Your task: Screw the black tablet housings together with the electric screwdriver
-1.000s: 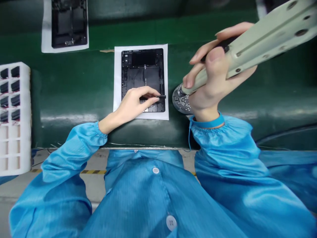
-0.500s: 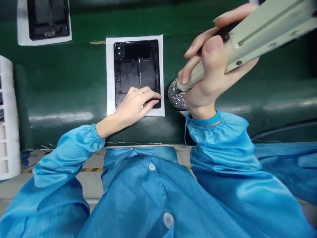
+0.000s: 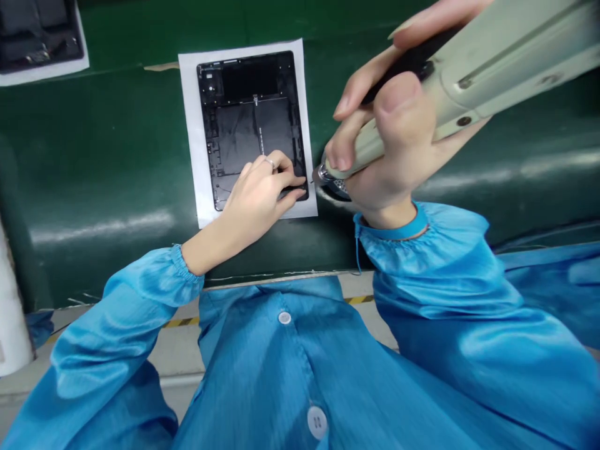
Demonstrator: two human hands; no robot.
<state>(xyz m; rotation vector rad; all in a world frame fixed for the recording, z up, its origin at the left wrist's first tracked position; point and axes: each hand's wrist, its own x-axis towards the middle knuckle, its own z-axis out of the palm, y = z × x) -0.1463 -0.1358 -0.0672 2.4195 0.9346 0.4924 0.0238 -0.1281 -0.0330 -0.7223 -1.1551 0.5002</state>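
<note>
A black tablet housing [image 3: 234, 134] lies open side up on a white sheet [image 3: 191, 144] in the middle of the green bench. My left hand [image 3: 260, 187] reaches over its lower right corner, thumb and forefinger drawn together at the edge; whatever is between them is too small to make out. My right hand [image 3: 398, 137] is wrapped round a pale electric screwdriver [image 3: 497, 75], its tip pointing down and left, just right of the housing's corner. Under that hand, a round metal dish with holes [image 3: 338, 187] is mostly covered.
At the upper left, a second black housing [image 3: 40, 28] lies on another white sheet [image 3: 70, 67]. A white foam-like tray [image 3: 10, 306] stands at the left edge. The bench's front edge [image 3: 281, 276] runs close to my body. A cable [image 3: 553, 232] lies at the right.
The screwdriver tip has moved left from over the perforated dish towards the housing's corner. My left fingers have curled and drawn closer together. The view has shifted, with the housing appearing slightly turned.
</note>
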